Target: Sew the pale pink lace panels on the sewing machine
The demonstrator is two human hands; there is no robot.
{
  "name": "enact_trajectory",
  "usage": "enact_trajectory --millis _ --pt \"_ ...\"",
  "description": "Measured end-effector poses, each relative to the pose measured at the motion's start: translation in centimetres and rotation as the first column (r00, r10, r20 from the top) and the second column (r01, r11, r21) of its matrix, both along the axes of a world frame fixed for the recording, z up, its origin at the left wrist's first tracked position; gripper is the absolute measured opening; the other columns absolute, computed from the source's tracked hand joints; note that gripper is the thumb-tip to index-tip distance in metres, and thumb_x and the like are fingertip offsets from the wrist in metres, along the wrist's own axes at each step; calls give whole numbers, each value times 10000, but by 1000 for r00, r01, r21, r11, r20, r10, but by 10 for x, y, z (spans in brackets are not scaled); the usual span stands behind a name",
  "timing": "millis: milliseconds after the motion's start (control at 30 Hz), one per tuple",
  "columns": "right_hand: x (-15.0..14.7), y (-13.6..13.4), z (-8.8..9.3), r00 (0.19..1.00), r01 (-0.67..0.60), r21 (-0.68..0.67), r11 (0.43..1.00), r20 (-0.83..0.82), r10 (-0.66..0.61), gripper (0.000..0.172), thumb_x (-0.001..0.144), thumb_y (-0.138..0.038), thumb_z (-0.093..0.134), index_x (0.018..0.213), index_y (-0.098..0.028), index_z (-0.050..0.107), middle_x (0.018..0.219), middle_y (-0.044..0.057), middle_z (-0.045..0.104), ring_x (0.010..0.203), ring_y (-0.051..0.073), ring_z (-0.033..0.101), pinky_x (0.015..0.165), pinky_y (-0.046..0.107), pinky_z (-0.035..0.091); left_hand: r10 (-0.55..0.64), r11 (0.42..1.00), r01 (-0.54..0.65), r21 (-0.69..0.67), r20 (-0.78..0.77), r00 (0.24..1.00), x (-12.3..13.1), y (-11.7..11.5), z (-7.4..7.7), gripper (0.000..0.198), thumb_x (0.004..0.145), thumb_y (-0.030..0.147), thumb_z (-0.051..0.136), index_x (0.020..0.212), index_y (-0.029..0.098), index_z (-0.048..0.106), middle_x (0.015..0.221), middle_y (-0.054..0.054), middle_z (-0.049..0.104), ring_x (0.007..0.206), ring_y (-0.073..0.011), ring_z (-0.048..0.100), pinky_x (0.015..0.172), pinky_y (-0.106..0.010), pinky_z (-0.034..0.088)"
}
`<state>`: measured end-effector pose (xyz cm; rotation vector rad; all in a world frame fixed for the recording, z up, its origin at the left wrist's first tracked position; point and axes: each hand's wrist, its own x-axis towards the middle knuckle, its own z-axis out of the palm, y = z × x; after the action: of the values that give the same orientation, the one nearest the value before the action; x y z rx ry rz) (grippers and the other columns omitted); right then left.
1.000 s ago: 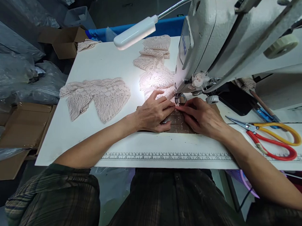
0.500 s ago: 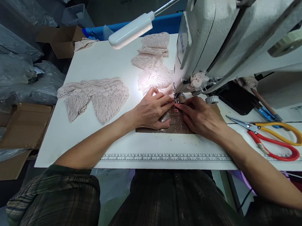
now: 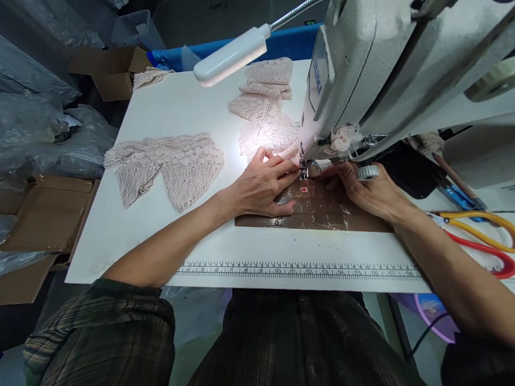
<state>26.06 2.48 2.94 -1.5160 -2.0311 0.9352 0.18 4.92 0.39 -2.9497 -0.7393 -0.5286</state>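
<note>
A strip of pale pink lace (image 3: 269,125) runs in folds from the back of the white table to the presser foot of the sewing machine (image 3: 343,77). My left hand (image 3: 264,187) lies on the lace edge just left of the foot, fingers spread and pressing down. Right of the foot, under the machine head, is my right hand (image 3: 364,186), its fingertips drawn together; what they hold, if anything, is too small to name. A brown taped sheet (image 3: 316,212) with a small red mark lies beneath both hands.
Another lace piece (image 3: 169,166) lies at left on the table (image 3: 140,233). Scissors (image 3: 486,231) with yellow and red handles rest at right, near a black phone-like object (image 3: 416,168). A white lamp (image 3: 231,55) hangs above. Cardboard boxes (image 3: 47,218) stand beyond the left edge.
My right hand has moved right and slightly back from the presser foot, uncovering more of the brown sheet. My left hand has hardly moved. The whole view has shifted slightly.
</note>
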Motion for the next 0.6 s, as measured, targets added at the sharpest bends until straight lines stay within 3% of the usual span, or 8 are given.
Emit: enact_trajectory --millis 200,367,600 --pt "-6 -8 -12 999 -31 166 986 44 24 478 965 -598 457 1095 -200 689 1090 105 708 931 233 665 803 356 514 18 999 -17 -39 17 1000 0 0 -4 484 903 459 528 1270 163 638 1292 -153 657 1025 -320 613 890 -530 421" --pt "-8 -10 -16 993 52 226 973 95 -75 386 954 -471 442 1006 -191 703 878 93 685 739 202 625 661 330 466 55 995 -52 -86 30 998 0 -1 -6 442 904 391 537 1281 187 642 1302 -141 651 1061 -324 617 904 -521 423" --pt "-8 -11 -13 990 64 207 976 109 -88 356 904 -394 471 1010 -159 716 803 81 664 656 178 567 613 313 421 95 991 -93 -92 16 995 -2 -2 -2 524 927 403 498 1355 113 583 1399 -190 593 1217 -342 578 1048 -554 395"
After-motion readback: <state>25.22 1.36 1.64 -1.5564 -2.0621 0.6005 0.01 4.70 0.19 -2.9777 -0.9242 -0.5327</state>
